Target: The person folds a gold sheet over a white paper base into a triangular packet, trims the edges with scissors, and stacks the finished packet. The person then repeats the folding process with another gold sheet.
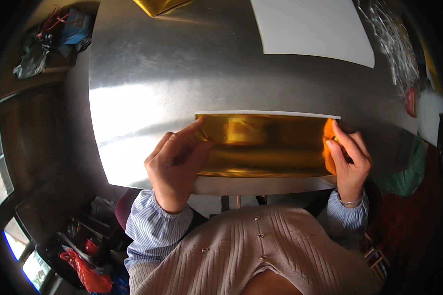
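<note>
A shiny gold foil sheet lies lengthwise near the front edge of the metal tabletop. Along its far side runs a narrow white strip. My left hand pinches the sheet's left end, its index finger at the far corner and thumb on the foil. The foil curls a little between those fingers. At the opposite end my right hand grips the edge between thumb and fingers. An orange reflection of that hand shows in the foil. The sheet's underside is hidden.
A white sheet lies at the far right, beside a bundle of silvery strips. Part of another gold piece shows at the far edge. A green plastic bag hangs at the right; a red bag sits lower left.
</note>
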A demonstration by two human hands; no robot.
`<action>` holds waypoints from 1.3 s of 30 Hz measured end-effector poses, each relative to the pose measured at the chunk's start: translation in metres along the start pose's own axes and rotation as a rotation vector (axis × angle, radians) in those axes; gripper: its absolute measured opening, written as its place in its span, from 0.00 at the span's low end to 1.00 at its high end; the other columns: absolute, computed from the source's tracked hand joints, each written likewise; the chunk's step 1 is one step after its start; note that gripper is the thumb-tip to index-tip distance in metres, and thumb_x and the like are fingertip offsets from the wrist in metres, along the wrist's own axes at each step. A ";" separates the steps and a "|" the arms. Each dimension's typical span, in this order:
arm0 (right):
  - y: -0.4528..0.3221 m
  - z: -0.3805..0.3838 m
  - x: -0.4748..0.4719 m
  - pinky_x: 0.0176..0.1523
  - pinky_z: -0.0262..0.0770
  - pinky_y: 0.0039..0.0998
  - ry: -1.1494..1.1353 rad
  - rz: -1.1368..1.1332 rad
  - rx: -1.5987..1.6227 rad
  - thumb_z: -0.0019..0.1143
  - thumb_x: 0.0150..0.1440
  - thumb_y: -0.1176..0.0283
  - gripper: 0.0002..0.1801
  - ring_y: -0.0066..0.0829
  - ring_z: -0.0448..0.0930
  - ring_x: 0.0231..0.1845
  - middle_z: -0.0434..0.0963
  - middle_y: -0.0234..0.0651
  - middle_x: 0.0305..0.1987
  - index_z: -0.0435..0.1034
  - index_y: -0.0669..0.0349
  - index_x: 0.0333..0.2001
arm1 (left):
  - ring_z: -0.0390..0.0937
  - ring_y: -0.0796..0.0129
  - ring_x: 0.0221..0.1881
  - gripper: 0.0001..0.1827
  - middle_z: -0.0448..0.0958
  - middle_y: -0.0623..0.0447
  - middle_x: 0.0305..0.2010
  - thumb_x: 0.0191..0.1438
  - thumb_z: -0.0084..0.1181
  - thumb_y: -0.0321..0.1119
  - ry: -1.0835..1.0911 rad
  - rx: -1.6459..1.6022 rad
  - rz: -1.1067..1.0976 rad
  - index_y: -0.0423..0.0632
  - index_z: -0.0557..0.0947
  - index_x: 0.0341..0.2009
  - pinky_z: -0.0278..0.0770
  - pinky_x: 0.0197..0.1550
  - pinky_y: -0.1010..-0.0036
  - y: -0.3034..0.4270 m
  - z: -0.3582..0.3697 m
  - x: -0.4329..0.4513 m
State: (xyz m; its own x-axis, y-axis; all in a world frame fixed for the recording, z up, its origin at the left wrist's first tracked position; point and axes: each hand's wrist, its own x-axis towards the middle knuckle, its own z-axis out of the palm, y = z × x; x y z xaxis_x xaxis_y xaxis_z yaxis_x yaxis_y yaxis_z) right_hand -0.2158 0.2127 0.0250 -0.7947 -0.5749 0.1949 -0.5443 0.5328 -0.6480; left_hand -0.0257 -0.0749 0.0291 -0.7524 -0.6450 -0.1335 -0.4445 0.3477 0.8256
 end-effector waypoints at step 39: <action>0.001 -0.001 -0.003 0.42 0.78 0.31 0.022 0.024 0.028 0.76 0.56 0.81 0.24 0.29 0.81 0.36 0.85 0.34 0.37 0.84 0.62 0.57 | 0.80 0.80 0.26 0.22 0.83 0.57 0.29 0.55 0.76 0.21 0.014 0.001 -0.020 0.42 0.90 0.56 0.78 0.28 0.81 -0.008 0.002 0.000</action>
State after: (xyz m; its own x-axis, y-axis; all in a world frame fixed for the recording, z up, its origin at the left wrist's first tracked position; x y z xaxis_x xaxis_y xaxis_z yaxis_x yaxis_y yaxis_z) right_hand -0.2146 0.2154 0.0240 -0.8130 -0.5486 0.1950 -0.5178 0.5280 -0.6732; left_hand -0.0233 -0.0766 0.0220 -0.7365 -0.6613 -0.1421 -0.4598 0.3353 0.8223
